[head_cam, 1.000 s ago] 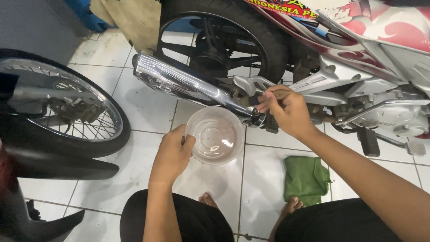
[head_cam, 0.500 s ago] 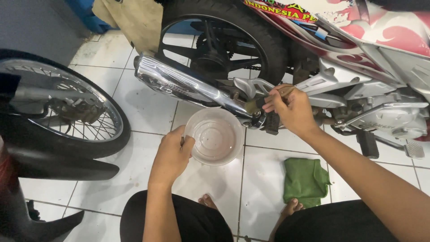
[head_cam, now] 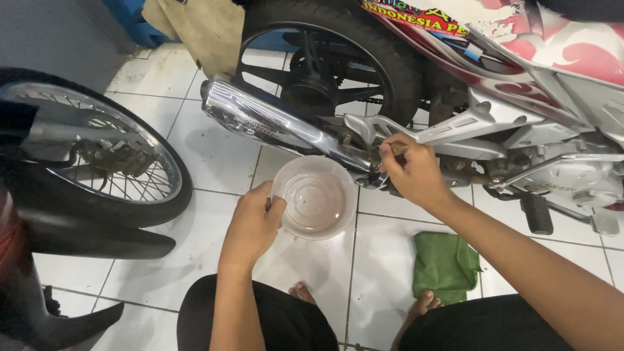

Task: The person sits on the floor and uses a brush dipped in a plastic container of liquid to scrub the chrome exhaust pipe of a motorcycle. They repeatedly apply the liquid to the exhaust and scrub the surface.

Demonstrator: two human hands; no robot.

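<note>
Not much has shifted, bowl (head_cam: 314, 197) stays under the exhaust pipe (head_cam: 279, 123), left hand (head_cam: 252, 224) gripping its rim. Right hand (head_cam: 414, 170) pinches something small at the bike frame; green rag (head_cam: 444, 265) below it.

We look down on a floor (head_cam: 214, 156) of white square tiles with dark grout lines, glossy and a little scuffed. A grey wall (head_cam: 52, 32) rises at the upper left. Against it lies a tan cloth (head_cam: 195, 29) over something blue (head_cam: 133, 16). A green rag (head_cam: 445, 266) sits crumpled on the tiles at lower right. The light is even and soft, with faint shadows.
</note>
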